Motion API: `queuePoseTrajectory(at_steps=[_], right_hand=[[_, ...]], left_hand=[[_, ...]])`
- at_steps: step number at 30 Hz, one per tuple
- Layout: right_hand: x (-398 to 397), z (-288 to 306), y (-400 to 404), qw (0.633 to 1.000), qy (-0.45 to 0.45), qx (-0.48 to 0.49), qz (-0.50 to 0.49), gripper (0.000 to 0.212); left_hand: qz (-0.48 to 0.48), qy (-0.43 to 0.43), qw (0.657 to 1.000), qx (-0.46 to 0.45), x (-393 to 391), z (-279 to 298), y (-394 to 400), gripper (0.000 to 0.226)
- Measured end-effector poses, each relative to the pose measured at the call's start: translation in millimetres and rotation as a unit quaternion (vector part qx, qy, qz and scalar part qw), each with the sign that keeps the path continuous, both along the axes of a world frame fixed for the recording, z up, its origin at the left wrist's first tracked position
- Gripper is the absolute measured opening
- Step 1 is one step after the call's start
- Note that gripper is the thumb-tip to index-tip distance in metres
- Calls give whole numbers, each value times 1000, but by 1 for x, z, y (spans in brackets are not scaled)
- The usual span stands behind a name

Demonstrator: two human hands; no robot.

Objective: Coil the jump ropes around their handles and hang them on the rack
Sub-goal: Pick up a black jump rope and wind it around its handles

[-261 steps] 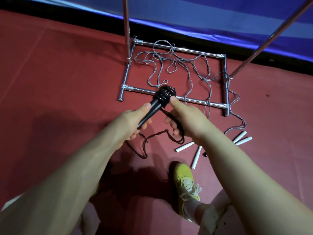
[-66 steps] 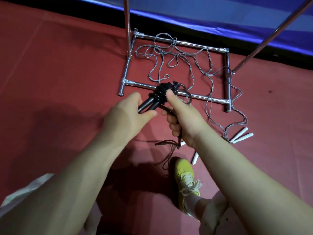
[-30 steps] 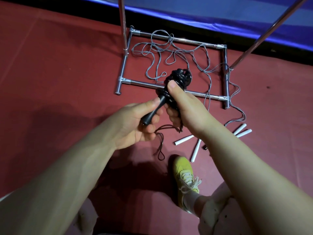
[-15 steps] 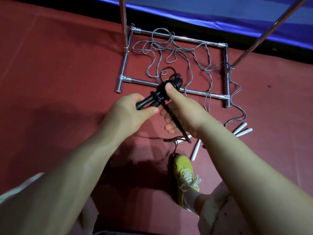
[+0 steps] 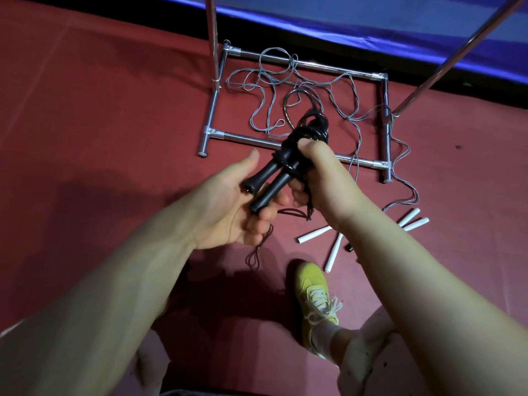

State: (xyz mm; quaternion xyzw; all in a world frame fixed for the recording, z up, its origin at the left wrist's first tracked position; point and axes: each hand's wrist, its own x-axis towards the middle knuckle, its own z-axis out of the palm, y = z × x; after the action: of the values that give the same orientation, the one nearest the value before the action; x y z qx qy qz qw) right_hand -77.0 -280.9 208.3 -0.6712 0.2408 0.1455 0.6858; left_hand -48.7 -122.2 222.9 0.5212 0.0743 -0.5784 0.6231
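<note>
The black jump rope's two handles lie side by side, with rope wound in a thick bundle round their upper ends. My right hand grips the wound part, thumb pressed on the coil. My left hand cups the handles' lower ends with fingers curled under them and the thumb lifted off. A short loose tail dangles below my left fingers. The metal rack's base frame lies on the red floor just beyond my hands.
A tangled grey rope sprawls inside the rack base and trails right to white handles. Two more white handles lie near my yellow shoe. Rack poles rise at the back, before a blue mat.
The handles have swung so their lower ends point down-left into my left palm. My left thumb has come off them. The loose tail is shorter than seconds ago, the bundle thicker.
</note>
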Motion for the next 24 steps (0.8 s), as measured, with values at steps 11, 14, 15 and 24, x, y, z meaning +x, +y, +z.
queuePoseTrajectory(at_steps=[11,14,15,24], right_hand=[[-5,18,-11,961,131,-182,163,75],[-5,18,-9,928,155,-287,179,84],[-5,16,-8,924,158,-303,172,84],[-7,15,-1,984,147,-59,77,54]], left_hand=[[16,-110,983,149,-3,-7,-9,55],[29,-171,966,194,-4,-11,-11,53],[31,-188,959,210,-4,-13,-12,52],[-3,-316,904,287,2,-30,-6,37]])
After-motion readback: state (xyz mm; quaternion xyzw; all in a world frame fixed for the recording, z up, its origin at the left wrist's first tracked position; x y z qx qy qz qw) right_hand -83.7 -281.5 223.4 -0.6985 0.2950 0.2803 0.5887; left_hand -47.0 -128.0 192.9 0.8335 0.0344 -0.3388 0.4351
